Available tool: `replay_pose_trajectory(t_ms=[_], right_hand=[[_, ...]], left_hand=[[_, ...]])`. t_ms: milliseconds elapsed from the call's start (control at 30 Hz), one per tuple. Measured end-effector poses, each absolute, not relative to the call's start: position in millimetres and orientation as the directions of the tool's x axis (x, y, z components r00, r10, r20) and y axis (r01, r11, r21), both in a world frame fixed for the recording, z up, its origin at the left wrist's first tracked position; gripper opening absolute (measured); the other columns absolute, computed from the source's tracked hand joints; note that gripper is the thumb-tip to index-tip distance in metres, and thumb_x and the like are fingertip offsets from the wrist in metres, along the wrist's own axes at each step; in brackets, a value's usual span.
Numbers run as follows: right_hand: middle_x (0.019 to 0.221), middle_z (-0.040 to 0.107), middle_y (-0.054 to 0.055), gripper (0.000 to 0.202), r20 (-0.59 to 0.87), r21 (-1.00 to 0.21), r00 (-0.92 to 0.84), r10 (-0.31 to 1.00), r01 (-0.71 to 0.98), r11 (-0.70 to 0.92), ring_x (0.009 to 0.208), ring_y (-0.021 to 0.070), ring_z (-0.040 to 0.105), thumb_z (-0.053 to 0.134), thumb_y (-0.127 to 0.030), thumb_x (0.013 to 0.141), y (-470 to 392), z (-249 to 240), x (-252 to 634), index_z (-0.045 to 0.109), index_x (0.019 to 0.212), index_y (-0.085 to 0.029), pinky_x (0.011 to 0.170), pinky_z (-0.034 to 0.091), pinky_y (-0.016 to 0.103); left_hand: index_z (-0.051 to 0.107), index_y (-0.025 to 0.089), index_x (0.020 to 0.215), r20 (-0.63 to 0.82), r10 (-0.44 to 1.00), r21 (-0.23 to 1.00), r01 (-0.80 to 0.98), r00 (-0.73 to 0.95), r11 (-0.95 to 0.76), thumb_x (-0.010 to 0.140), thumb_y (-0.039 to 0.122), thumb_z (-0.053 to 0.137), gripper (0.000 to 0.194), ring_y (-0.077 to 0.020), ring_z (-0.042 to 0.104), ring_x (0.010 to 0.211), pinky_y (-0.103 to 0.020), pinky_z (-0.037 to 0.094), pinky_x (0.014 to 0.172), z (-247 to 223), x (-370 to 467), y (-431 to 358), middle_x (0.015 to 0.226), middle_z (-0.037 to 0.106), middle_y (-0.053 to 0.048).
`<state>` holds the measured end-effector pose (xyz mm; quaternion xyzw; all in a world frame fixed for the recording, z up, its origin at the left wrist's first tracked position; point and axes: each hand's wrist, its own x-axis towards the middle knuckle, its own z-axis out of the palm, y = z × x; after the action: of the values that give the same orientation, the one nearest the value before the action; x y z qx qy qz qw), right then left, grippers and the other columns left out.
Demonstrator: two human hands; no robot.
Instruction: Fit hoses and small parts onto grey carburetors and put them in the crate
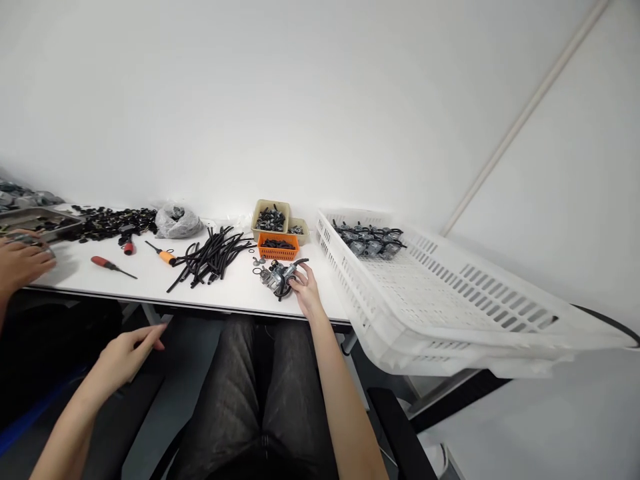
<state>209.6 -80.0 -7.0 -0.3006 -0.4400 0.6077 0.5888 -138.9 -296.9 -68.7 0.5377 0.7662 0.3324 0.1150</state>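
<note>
My right hand (306, 291) has thumb and fingers closed on the right side of a carburetor (274, 279), a grey metal body with a black hose bent around it, resting on the table near its front edge. My left hand (125, 353) hangs in the air in front of the table, left of my legs. Its thumb and index finger meet at the tips, and anything between them is too small to make out. Beside the carburetor lie a small metal piece (259, 261) and a black ring (257, 271).
Black hoses (213, 257) lie in a pile. Behind the carburetor stand an orange basket (278, 254) and beige bins (257, 208). A white crate (390, 320) with carburetors (373, 240) overhangs the table's right end. Screwdrivers (163, 254) and a co-worker's hand (23, 263) are leftward.
</note>
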Motion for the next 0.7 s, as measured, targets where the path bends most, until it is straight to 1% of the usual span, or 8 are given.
replay_pose_trajectory(t_ms=[133, 200, 300, 367, 400, 467, 567, 700], right_hand=[[0.092, 0.065, 0.0, 0.062, 0.162, -0.882, -0.118, 0.98, -0.462, 0.091, 0.087, 0.0156, 0.06, 0.074, -0.01, 0.05, -80, -8, 211, 0.055, 0.107, -0.027, 0.08, 0.045, 0.029], [0.093, 0.065, 0.0, 0.062, 0.165, -0.882, -0.121, 0.979, -0.463, 0.091, 0.085, 0.0154, 0.06, 0.073, -0.01, 0.051, -81, -8, 212, 0.055, 0.108, -0.027, 0.079, 0.044, 0.029], [0.092, 0.066, 0.0, 0.062, 0.168, -0.88, -0.126, 0.978, -0.467, 0.091, 0.081, 0.0146, 0.06, 0.073, -0.01, 0.051, -82, -7, 212, 0.056, 0.108, -0.027, 0.077, 0.044, 0.028], [0.092, 0.066, 0.0, 0.063, 0.165, -0.878, -0.122, 0.979, -0.471, 0.09, 0.081, 0.0147, 0.06, 0.073, -0.009, 0.05, -83, -7, 212, 0.056, 0.108, -0.027, 0.077, 0.043, 0.028], [0.092, 0.067, 0.0, 0.063, 0.164, -0.877, -0.12, 0.979, -0.472, 0.089, 0.082, 0.0152, 0.06, 0.073, -0.009, 0.05, -84, -6, 212, 0.056, 0.108, -0.026, 0.077, 0.043, 0.028], [0.092, 0.067, 0.001, 0.064, 0.161, -0.879, -0.119, 0.98, -0.469, 0.087, 0.086, 0.0165, 0.061, 0.074, -0.009, 0.049, -84, -6, 213, 0.057, 0.108, -0.026, 0.077, 0.043, 0.028], [0.094, 0.068, 0.002, 0.065, 0.164, -0.881, -0.138, 0.977, -0.465, 0.082, 0.091, 0.0183, 0.061, 0.073, -0.008, 0.05, -85, -7, 213, 0.057, 0.11, -0.026, 0.078, 0.043, 0.028], [0.097, 0.069, 0.003, 0.064, 0.18, -0.879, -0.142, 0.973, -0.468, 0.095, 0.094, 0.0191, 0.061, 0.071, -0.009, 0.051, -85, -10, 214, 0.058, 0.111, -0.025, 0.081, 0.043, 0.029]], left_hand=[[0.026, 0.024, 0.147, 0.226, 0.902, 0.621, 0.768, -0.367, 0.157, 0.071, 0.06, 0.058, 0.091, -0.0359, 0.048, 0.127, -0.051, 0.041, 0.099, -54, -112, -291, 0.144, 0.045, -0.015], [0.013, 0.023, 0.15, 0.113, 0.949, 0.661, 0.735, -0.295, 0.15, 0.073, 0.06, 0.058, 0.097, -0.0349, 0.051, 0.124, -0.051, 0.041, 0.1, -42, -94, -284, 0.137, 0.053, -0.015], [0.008, 0.028, 0.15, -0.069, 0.995, 0.789, 0.614, 0.068, 0.013, 0.084, 0.054, 0.048, 0.081, -0.0252, 0.063, 0.108, -0.042, 0.041, 0.101, -19, -64, -264, 0.111, 0.07, -0.006], [0.003, 0.029, 0.15, 0.135, 0.981, 0.86, 0.475, 0.137, -0.185, 0.09, 0.044, 0.039, 0.072, -0.0209, 0.061, 0.111, -0.041, 0.039, 0.104, -5, -42, -241, 0.123, 0.064, -0.008], [0.0, 0.03, 0.15, 0.266, 0.956, 0.861, 0.414, 0.126, -0.295, 0.091, 0.04, 0.04, 0.072, -0.0212, 0.057, 0.117, -0.041, 0.039, 0.105, 1, -31, -227, 0.138, 0.051, -0.011], [0.006, 0.032, 0.15, 0.439, 0.896, 0.82, 0.376, 0.068, -0.431, 0.088, 0.037, 0.047, 0.074, -0.0232, 0.048, 0.126, -0.043, 0.037, 0.106, 8, -10, -197, 0.152, 0.031, -0.012], [0.025, 0.029, 0.145, 0.497, 0.866, 0.807, 0.341, 0.048, -0.482, 0.081, 0.039, 0.06, 0.074, -0.0249, 0.048, 0.124, -0.045, 0.037, 0.106, 9, 17, -153, 0.147, 0.036, -0.013], [0.032, 0.027, 0.141, 0.438, 0.898, 0.868, 0.238, 0.046, -0.436, 0.068, 0.041, 0.074, 0.085, -0.0263, 0.048, 0.123, -0.043, 0.04, 0.101, -7, 37, -118, 0.142, 0.042, -0.013]])
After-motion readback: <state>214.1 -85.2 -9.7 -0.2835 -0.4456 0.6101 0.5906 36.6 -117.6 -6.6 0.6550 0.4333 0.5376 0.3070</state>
